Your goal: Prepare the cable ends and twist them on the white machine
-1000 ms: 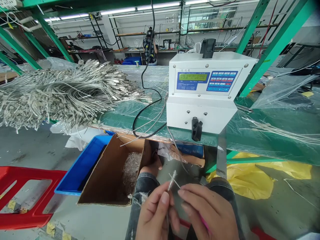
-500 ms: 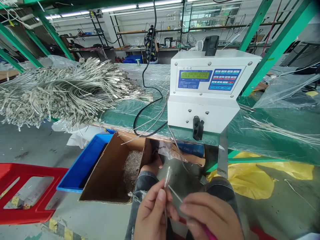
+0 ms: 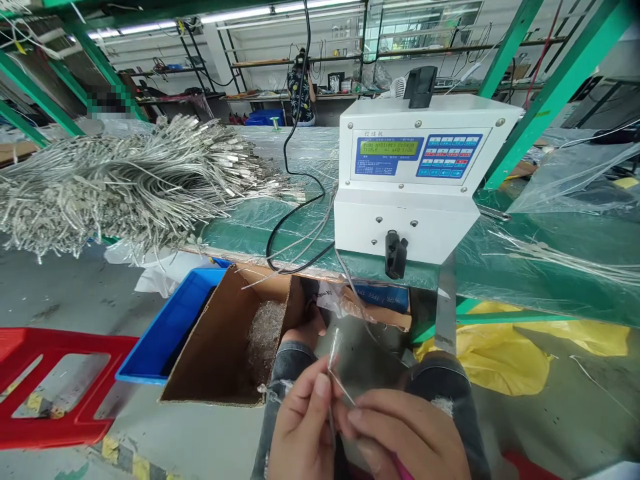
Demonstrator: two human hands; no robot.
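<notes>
Between thumb and fingers, my left hand (image 3: 303, 423) pinches a thin cable whose silvery, frayed end (image 3: 334, 347) points up and away from me. My right hand (image 3: 407, 433) is closed just to the right, its fingertips on a thin strand (image 3: 343, 387) that slants down from the cable's end. Something pink (image 3: 403, 468) shows under the right palm, mostly hidden. Both hands are low in the view, above my lap.
A white machine (image 3: 407, 220) stands on the green bench (image 3: 250, 230). Bundled cables (image 3: 150, 177) lie at the left. Below are an open cardboard box (image 3: 215, 347), a blue bin (image 3: 165, 327), a red stool (image 3: 55, 387) and yellow bags (image 3: 510, 353). A person (image 3: 300, 90) is far back.
My right hand has moved slightly left, closer to my left hand, and the strand between them looks shorter. The left hand keeps its pinch on the cable.
</notes>
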